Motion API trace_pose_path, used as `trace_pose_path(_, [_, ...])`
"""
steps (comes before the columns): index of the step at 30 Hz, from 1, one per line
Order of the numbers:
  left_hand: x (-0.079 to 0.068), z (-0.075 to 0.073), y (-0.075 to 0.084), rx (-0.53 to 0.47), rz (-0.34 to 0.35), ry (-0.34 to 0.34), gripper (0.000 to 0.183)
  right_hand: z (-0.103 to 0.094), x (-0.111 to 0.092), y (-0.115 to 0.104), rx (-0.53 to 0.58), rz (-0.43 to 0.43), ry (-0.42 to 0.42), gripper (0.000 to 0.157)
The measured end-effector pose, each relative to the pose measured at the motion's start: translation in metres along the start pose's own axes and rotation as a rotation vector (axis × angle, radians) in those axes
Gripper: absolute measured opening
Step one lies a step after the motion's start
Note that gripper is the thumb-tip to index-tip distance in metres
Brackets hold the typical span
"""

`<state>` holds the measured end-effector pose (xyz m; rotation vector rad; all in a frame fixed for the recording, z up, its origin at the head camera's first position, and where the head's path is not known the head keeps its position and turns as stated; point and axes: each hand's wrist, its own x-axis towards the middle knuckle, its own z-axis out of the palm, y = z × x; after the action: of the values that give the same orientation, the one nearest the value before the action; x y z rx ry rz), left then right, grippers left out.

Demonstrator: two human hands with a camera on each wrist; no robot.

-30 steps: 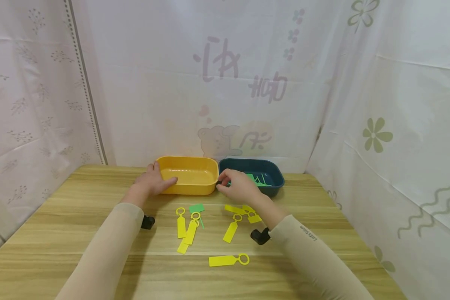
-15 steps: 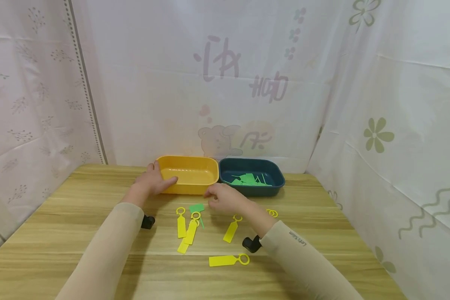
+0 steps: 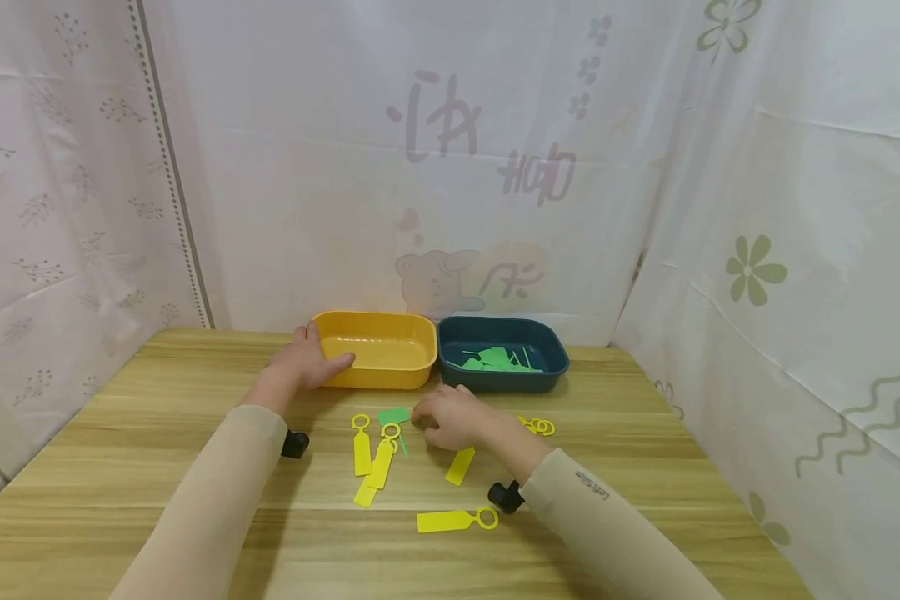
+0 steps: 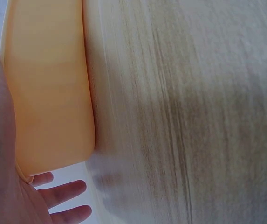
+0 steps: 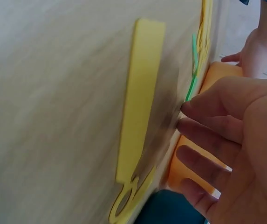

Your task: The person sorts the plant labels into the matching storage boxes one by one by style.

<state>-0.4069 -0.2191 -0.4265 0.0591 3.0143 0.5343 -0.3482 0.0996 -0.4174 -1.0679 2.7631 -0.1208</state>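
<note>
My left hand [image 3: 297,362] rests at the left corner of a yellow plastic bin [image 3: 378,379], thumb along its front rim. In the left wrist view the fingers [image 4: 65,193] extend straight past the bin's end. My right hand [image 3: 453,417] is low over the table, fingers loosely bent and fingertips right at the edge of a flat green tag [image 3: 393,415] with a thin tail. In the right wrist view its thumb and forefinger are slightly apart beside the green tail [image 5: 192,86]. A yellow ring tag [image 3: 460,467] lies partly hidden below this hand.
A dark blue bin [image 3: 506,382] holding several green tags [image 3: 495,360] stands against the yellow bin's right side. Yellow ring tags [image 3: 362,452] lie left of the right hand, more rings [image 3: 542,427] show beyond its wrist, and another tag [image 3: 444,522] lies nearer the front.
My right hand has moved from the dark blue bin's front rim down and left to the green tag on the table. The left hand has stayed at the yellow bin.
</note>
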Motion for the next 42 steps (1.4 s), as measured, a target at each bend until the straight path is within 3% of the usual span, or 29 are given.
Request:
trace_pose_path(5, [0.001, -0.001, 0.0, 0.004, 0.002, -0.002, 0.126, -0.002, -0.004, 0.005, -0.041, 0.028, 0.031, 0.028])
trace_pose_path(11, [-0.001, -0.002, 0.0, 0.001, -0.009, -0.009, 0.127, -0.001, -0.005, 0.001, -0.006, 0.003, -0.034, 0.054])
trace_pose_path(15, [-0.002, -0.002, 0.001, -0.01, -0.009, -0.01, 0.126, 0.003, -0.005, -0.001, -0.005, -0.013, -0.072, 0.059])
trace_pose_path(22, [0.0, -0.001, 0.002, -0.002, -0.004, 0.005, 0.125, 0.0, -0.007, 0.006, -0.014, -0.026, 0.015, 0.032])
trace_pose_path(27, [0.001, 0.0, 0.001, 0.011, -0.004, 0.004, 0.125, -0.005, -0.011, 0.013, -0.006, 0.0, 0.014, 0.017])
trace_pose_path(30, [0.002, 0.0, 0.001, 0.006, -0.006, 0.002, 0.124, -0.007, -0.013, 0.014, 0.02, 0.03, -0.001, 0.028])
trace_pose_path(34, [0.0, 0.0, 0.001, 0.0, -0.003, 0.001, 0.124, -0.006, -0.013, 0.014, 0.082, 0.069, -0.045, 0.066])
trace_pose_path(37, [-0.001, -0.001, 0.001, 0.0, -0.001, 0.004, 0.123, -0.006, -0.013, 0.013, 0.088, 0.076, -0.085, 0.086])
trace_pose_path(42, [-0.002, -0.002, 0.002, -0.001, -0.001, 0.001, 0.123, -0.006, -0.013, 0.009, 0.067, 0.084, -0.119, 0.087])
